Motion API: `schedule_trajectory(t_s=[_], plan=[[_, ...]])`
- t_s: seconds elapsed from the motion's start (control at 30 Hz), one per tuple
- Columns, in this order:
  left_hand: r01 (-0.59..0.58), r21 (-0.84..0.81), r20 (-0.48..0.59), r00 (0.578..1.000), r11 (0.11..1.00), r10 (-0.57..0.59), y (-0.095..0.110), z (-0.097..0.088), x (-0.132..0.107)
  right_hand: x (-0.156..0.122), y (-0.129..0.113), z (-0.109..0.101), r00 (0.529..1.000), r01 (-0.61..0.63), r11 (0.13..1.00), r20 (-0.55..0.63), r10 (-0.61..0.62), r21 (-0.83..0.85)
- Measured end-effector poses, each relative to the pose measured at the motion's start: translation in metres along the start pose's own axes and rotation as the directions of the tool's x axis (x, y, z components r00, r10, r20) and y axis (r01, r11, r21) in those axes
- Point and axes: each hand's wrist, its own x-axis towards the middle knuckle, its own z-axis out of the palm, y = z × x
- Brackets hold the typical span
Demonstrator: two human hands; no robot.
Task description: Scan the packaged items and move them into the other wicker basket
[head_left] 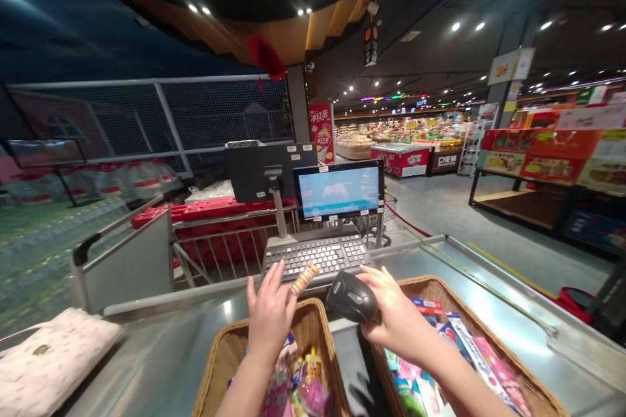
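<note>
My left hand is above the left wicker basket, just in front of the keyboard. Between its thumb and fingers is a small tube-shaped pack with yellow, white and reddish bands; its exact kind is too small to read. My right hand grips a black handheld barcode scanner, whose head points left towards the pack. Beneath my right forearm stands a second wicker basket. Bright small packaged goods fill both baskets, partly hidden by my arms.
Behind the keyboard stand a lit monitor and a second screen seen from its back. A pink bag lies on the metal counter at left. Metal railings and a red crate are beyond; shop shelves stand right.
</note>
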Motion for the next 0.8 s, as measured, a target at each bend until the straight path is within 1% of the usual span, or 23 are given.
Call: schedule_trajectory(t_s=[0.13,0.27,0.4,0.53,0.63,0.8], plan=[[0.012,0.008,0.079,0.997,1.0,-0.013,-0.015,-0.005,-0.025,0.005,-0.009,0.012,0.999,0.011,1.0,0.031,-0.011,0.013],[-0.001,-0.01,0.173,0.985,1.0,0.002,-0.031,-0.008,-0.057,0.008,-0.02,0.025,0.997,0.016,0.999,0.069,-0.018,0.028],[-0.001,-0.041,0.259,0.966,0.999,0.012,-0.045,-0.009,-0.089,0.01,-0.03,0.039,0.991,0.03,0.999,0.13,-0.034,0.035],[-0.003,-0.073,0.347,0.937,0.997,0.028,-0.054,-0.012,-0.114,0.008,-0.037,0.054,0.979,0.041,0.998,0.198,-0.048,0.037],[-0.006,-0.098,0.432,0.9,0.995,0.048,-0.058,-0.017,-0.126,0.006,-0.044,0.063,0.967,0.042,0.998,0.249,-0.051,0.044],[0.021,-0.167,0.6,0.795,0.986,0.084,-0.061,-0.024,-0.138,0.006,-0.053,0.077,0.95,0.023,0.997,0.309,-0.044,0.071]])
